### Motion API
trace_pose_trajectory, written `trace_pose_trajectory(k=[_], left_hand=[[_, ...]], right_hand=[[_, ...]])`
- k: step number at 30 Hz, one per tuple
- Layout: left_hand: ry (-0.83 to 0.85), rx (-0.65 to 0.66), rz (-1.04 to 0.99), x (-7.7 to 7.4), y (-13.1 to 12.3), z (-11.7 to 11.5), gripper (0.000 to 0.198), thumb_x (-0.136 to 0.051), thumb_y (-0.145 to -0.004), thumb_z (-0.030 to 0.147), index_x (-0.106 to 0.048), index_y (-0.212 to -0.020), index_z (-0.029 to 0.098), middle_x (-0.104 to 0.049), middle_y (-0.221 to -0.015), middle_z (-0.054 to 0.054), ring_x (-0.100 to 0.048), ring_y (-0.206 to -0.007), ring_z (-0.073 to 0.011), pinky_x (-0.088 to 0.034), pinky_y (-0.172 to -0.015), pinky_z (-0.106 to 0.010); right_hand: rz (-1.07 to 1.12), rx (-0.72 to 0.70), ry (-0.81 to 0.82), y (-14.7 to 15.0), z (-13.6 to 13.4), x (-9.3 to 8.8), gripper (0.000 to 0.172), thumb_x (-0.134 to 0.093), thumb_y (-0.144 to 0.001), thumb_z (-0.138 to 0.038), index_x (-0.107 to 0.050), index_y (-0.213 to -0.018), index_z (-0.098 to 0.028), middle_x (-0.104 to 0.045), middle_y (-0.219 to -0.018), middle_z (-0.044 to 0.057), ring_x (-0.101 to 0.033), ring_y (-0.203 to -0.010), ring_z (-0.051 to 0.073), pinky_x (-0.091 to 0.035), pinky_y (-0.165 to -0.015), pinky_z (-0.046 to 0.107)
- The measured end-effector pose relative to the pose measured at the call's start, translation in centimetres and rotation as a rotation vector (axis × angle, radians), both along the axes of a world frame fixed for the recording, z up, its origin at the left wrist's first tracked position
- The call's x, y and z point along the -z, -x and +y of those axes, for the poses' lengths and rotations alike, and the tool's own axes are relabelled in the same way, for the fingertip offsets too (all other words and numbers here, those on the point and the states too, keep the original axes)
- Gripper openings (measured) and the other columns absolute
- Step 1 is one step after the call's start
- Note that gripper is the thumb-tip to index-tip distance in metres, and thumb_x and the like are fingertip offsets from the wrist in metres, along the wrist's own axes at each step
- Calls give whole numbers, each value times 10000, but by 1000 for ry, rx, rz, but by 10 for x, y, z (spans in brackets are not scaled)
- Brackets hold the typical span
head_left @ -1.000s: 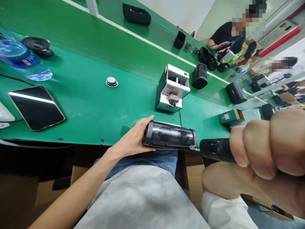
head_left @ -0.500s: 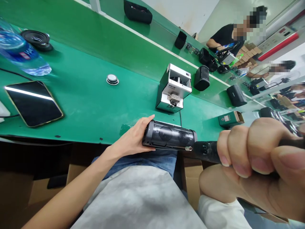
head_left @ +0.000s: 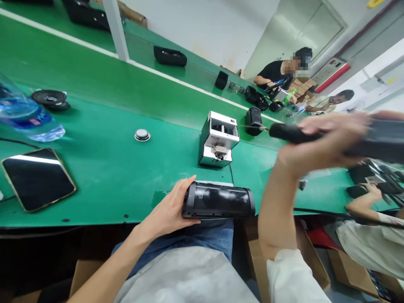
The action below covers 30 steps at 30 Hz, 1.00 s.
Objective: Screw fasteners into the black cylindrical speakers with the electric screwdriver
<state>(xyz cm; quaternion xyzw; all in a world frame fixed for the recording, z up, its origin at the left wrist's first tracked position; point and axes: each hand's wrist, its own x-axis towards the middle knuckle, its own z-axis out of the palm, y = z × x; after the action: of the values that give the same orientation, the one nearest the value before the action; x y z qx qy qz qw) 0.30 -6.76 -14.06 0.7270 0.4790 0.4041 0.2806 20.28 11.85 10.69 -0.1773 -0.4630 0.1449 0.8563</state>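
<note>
Green matting, smooth and faintly glossy, covers the long counter (head_left: 110, 176), with a white stripe running along its far side. At the near edge lies a black speaker (head_left: 219, 202), a cylinder on its side whose shiny plastic shell shows round perforated grilles. The left hand (head_left: 167, 212) cups its left end, fingers clamped on it with the thumb over the top. The right hand (head_left: 318, 145) is raised well above and to the right, fingers wrapped tight around a black power screwdriver (head_left: 293, 132), blurred, its thin metal bit pointing left, well apart from the speaker. Just behind the speaker stands a boxy white and bare-metal screw feeder (head_left: 217, 139); its small dark label is too fine to read. Farther left sit a small round silver disc (head_left: 142, 134), a dark glass phone (head_left: 38, 179) with a gold rim, a clear plastic water bottle (head_left: 28, 120) lying down with a blue and red label that cannot be read, and a black cone driver (head_left: 50, 99).
</note>
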Motion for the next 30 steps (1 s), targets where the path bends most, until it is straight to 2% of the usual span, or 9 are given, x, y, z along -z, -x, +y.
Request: trace_pose_trajectory(k=[1,2,4,8,11,15,19,26,30], left_hand=[[9,-2,4,0,0,0,1426,-1031,-801,243,-58,-1834,391,-433,-1771,-216,-522,-1632,-480,-545,-1286,-697],[18,-5,6,-1,0,0,1425,-1031,-800,234,-58,-1829,393,-432,-1771,-217,-521,-1633,-481,-546,-1284,-702],[34,-9,6,-1,0,-1,1421,-1032,-799,225,-62,-1822,396,-433,-1772,-216,-522,-1633,-485,-551,-1278,-707],[56,-1,10,-1,0,-1,1391,-1033,-807,249,-88,-1815,407,-441,-1770,-206,-524,-1632,-488,-552,-1280,-710],[63,-2,3,0,1,-1,1384,-1025,-810,250,-85,-1814,409,-457,-1752,-205,-540,-1617,-484,-556,-1272,-716],[69,0,-18,2,2,-1,1363,-1016,-807,248,-109,-1812,412,-498,-1717,-191,-587,-1575,-468,-585,-1243,-694],[73,-1,-22,2,1,-1,1341,-1013,-819,264,-120,-1809,413,-485,-1729,-187,-580,-1581,-465,-573,-1255,-692],[46,24,-23,0,1,0,1344,-1007,-851,307,-81,-1819,417,-433,-1761,-198,-510,-1638,-471,-533,-1294,-710],[31,15,-17,1,1,1,1359,-1020,-835,298,-88,-1817,403,-443,-1755,-202,-519,-1632,-468,-541,-1296,-685]], right_hand=[[-66,43,-93,6,21,5,105,-524,-1083,-200,-428,-1069,-241,-443,-651,-104,-493,-536,51,-547,-664,194],[-124,13,-61,10,37,9,152,-616,-1065,-227,-465,-1083,-238,-481,-647,-100,-525,-535,76,-552,-635,222],[-190,-12,-30,11,48,15,186,-692,-1029,-230,-524,-1110,-240,-478,-639,-101,-492,-499,93,-501,-537,238],[-146,-67,-62,-1,19,7,189,-645,-1001,-171,-552,-1153,-233,-381,-648,-105,-381,-464,76,-381,-448,216],[-234,-209,46,1,-1,4,206,-712,-931,-199,-562,-1065,-243,-388,-638,-95,-390,-441,93,-336,-417,251],[-373,-283,185,24,6,22,229,-746,-895,-286,-528,-959,-261,-402,-580,-105,-420,-417,103,-358,-425,274],[-407,-307,220,37,18,33,233,-730,-880,-300,-530,-991,-259,-435,-600,-113,-458,-417,97,-404,-439,264],[-378,-331,262,32,16,32,242,-734,-846,-302,-544,-986,-250,-412,-587,-115,-416,-415,88,-350,-418,247],[-358,-396,288,22,-11,22,238,-776,-854,-260,-588,-999,-243,-437,-590,-105,-424,-410,98,-328,-405,252]])
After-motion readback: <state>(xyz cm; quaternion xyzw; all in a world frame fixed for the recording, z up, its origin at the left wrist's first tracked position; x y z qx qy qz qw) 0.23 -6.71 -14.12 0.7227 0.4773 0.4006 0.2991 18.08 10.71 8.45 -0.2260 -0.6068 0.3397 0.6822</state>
